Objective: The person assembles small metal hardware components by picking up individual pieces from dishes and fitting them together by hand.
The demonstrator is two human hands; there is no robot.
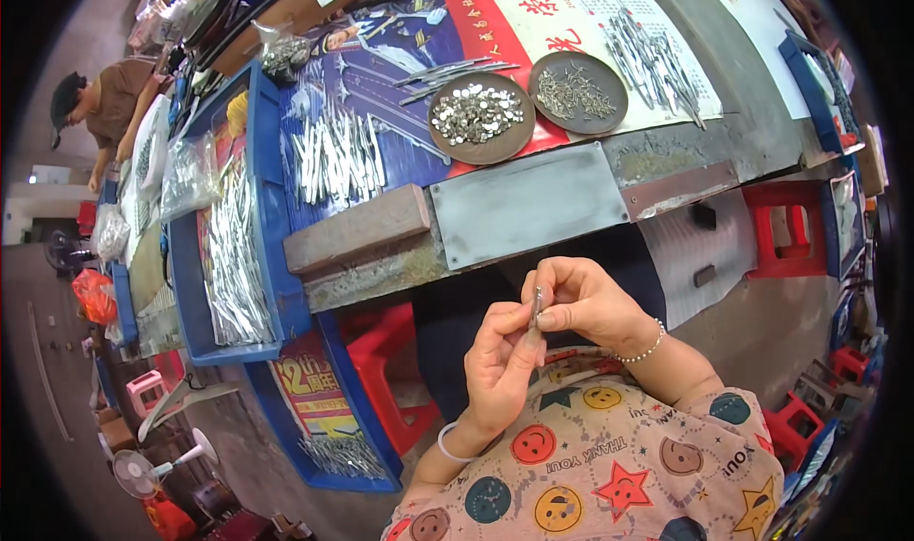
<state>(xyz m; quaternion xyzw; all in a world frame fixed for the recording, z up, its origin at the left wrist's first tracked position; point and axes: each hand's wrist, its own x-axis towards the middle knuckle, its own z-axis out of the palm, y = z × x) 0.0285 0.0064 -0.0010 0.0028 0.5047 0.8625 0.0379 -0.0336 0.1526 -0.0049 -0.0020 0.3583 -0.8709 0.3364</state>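
Observation:
My left hand (502, 358) and my right hand (588, 303) meet in front of my chest, just off the bench's near edge. Between their pinched fingertips stands a slim metal piece (538, 300), held upright; its lower part is hidden by my fingers. Beyond my hands, a grey metal plate (528, 203) is fixed along the bench edge. Behind it sit a round dish of small shiny discs (479, 156) and another dish of tiny pins (619, 122).
Slim metal parts (338, 160) lie left of the dishes, with more parts (657, 65) at right. A blue tray (290, 303) holds several others. A wooden block (357, 229) rests on the bench edge. Red stools (785, 227) stand nearby; another person (119, 108) works at far left.

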